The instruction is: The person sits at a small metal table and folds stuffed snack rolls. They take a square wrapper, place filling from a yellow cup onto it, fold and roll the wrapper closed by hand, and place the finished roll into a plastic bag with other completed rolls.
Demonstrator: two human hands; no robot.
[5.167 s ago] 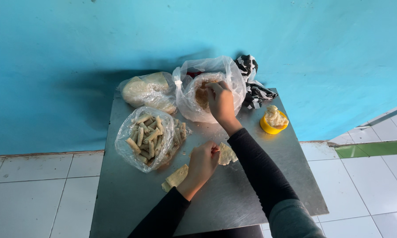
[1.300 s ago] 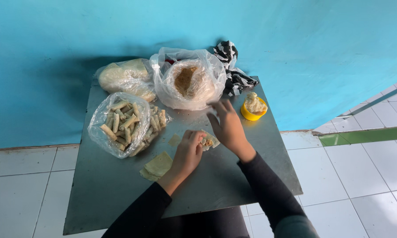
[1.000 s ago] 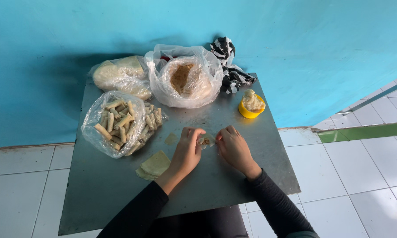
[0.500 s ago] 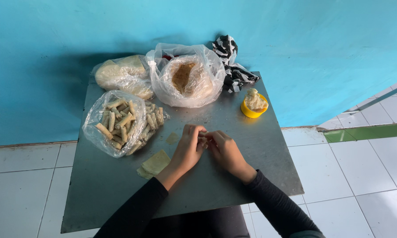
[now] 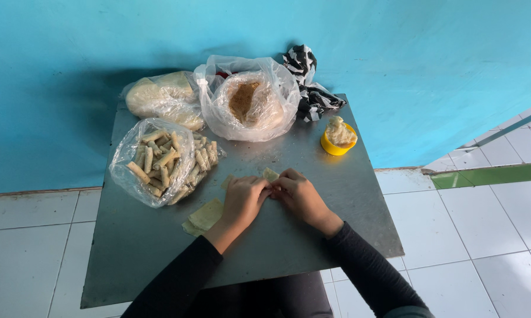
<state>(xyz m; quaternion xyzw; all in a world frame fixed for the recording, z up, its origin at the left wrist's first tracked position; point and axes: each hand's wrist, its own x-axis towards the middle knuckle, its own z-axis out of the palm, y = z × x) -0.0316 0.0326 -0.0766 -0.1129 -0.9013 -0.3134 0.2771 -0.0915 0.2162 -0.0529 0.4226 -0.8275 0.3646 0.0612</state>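
My left hand (image 5: pixel 242 201) and my right hand (image 5: pixel 298 195) meet at the middle of a grey metal table (image 5: pixel 312 247), fingers curled together over a small pale wrapper (image 5: pixel 269 174) whose corner pokes out beyond them. What lies inside the wrapper is hidden. A small stack of pale square wrappers (image 5: pixel 205 215) lies just left of my left wrist. Beyond my hands stands an open clear bag of brown crumbly filling (image 5: pixel 246 104).
A clear bag of several rolled pastry sticks (image 5: pixel 163 161) sits at the left. Behind it is a bag of pale dough sheets (image 5: pixel 159 98). A yellow cup of white paste (image 5: pixel 338 136) stands at the right, a black-and-white bag (image 5: pixel 307 79) at the back. Blue wall beyond, tiled floor around.
My right hand came out of the filling bag, returned to the wrapper at the table's middle, and both hands have closed together over it.
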